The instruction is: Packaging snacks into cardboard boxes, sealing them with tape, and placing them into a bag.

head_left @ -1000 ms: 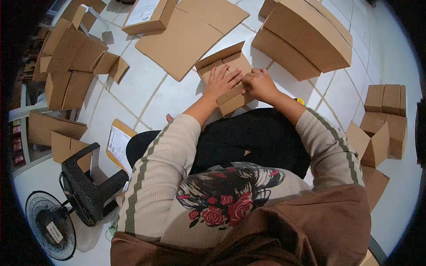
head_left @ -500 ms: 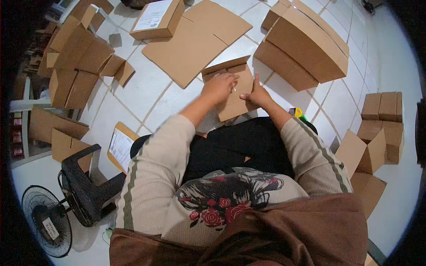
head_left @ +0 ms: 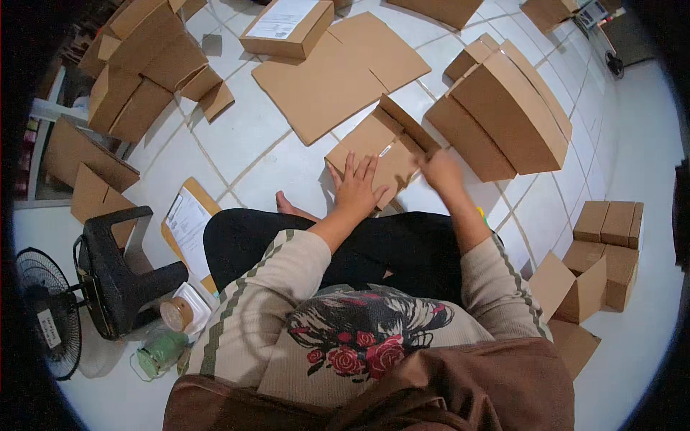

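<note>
A small brown cardboard box (head_left: 381,154) lies on the floor in front of my crossed legs, with a raised flap (head_left: 408,123) along its far right side. A small shiny whitish strip (head_left: 388,150) shows on its top. My left hand (head_left: 354,192) presses flat on the near left part of the box, fingers spread. Curled closed, my right hand (head_left: 442,174) is at the box's right edge, beside the flap. It is slightly blurred, and what its fingers hold, if anything, is hidden.
A flat cardboard sheet (head_left: 338,79) lies beyond the box, a labelled carton (head_left: 287,32) at its far edge. Large cartons (head_left: 496,108) stand to the right, small boxes (head_left: 604,230) farther right. Open cartons (head_left: 144,79) and a black fan (head_left: 50,312) are at left, near tape rolls (head_left: 176,314).
The box has turned, its flap now facing far right. My left hand has gone from bent fingers to lying flat. My right hand has left the box's side and curled near the flap.
</note>
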`<action>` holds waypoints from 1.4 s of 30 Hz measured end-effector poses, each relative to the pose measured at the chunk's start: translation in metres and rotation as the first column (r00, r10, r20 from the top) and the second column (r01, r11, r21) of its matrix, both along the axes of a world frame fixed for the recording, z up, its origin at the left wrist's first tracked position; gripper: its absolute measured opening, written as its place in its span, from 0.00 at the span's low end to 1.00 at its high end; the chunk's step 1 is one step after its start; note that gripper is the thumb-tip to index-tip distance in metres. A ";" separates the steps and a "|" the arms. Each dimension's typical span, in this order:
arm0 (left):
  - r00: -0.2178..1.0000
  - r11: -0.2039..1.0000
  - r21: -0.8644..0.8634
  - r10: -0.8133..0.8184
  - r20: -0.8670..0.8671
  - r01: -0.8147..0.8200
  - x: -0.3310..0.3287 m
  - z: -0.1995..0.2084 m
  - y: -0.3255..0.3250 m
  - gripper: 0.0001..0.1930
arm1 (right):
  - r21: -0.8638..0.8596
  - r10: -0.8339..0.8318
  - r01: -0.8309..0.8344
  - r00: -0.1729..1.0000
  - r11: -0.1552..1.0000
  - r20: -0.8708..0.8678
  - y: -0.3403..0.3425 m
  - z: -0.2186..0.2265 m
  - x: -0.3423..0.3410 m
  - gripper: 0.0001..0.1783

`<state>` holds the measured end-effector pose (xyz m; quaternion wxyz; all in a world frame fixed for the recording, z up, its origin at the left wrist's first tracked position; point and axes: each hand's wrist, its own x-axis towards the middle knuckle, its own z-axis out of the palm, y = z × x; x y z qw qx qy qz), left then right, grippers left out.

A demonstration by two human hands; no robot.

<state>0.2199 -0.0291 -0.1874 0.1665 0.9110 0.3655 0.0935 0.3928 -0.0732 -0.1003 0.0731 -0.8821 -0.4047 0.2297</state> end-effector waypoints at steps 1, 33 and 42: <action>1.000 1.000 -0.007 0.006 -0.001 -0.006 -0.001 0.002 -0.001 0.32 | 0.220 0.070 -0.123 0.969 0.968 0.236 0.005 0.010 0.005 0.21; 0.992 0.985 0.121 -0.124 -0.020 0.125 0.000 -0.018 0.039 0.32 | 0.012 0.362 -0.370 0.914 0.929 0.181 0.023 -0.022 -0.009 0.18; 0.984 0.908 -0.412 0.137 0.115 -0.078 0.007 0.001 0.051 0.56 | 0.318 0.069 0.068 0.913 0.946 -0.402 0.048 -0.093 0.050 0.35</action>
